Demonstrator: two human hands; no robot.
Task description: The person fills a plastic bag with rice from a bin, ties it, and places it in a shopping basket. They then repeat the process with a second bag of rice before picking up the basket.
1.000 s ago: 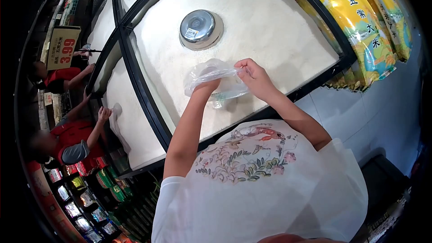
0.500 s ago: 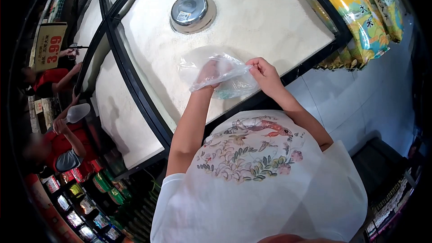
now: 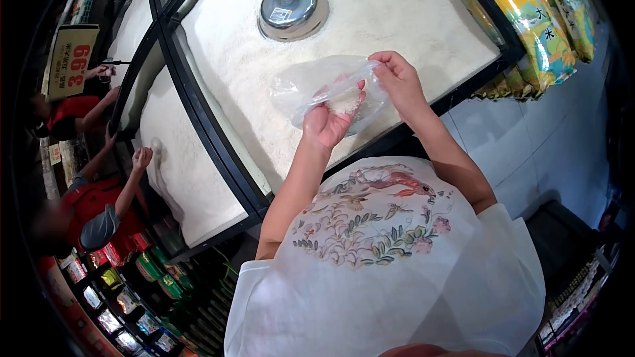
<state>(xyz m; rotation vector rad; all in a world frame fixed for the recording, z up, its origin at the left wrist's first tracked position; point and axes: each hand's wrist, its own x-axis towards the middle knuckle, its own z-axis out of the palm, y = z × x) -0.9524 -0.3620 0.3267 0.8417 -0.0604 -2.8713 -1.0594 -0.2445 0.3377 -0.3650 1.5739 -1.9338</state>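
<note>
A clear plastic bag [image 3: 291, 86] is spread over the white rice [image 3: 231, 46] in a black-framed bin. My left hand [image 3: 331, 119] is palm up at the bag's mouth, fingers curled around a small heap of rice [image 3: 345, 102]. The bag's film covers part of those fingers. Pinched between the fingertips of my right hand [image 3: 398, 79] is the bag's upper right edge. Beyond the bag, a shiny metal bowl [image 3: 291, 10] lies upside down on the rice.
Black frame bars [image 3: 192, 106] divide the bins. Yellow rice bags [image 3: 529, 26] stand at the upper right. Two people in red [image 3: 99, 208] are at the left, near a price sign [image 3: 74, 63]. Packaged goods [image 3: 109, 320] fill shelves at the lower left.
My left hand has turned palm up and now shows rice in it. My right hand has risen slightly with the bag's edge. The lower person at left has moved a hand toward the neighbouring bin.
</note>
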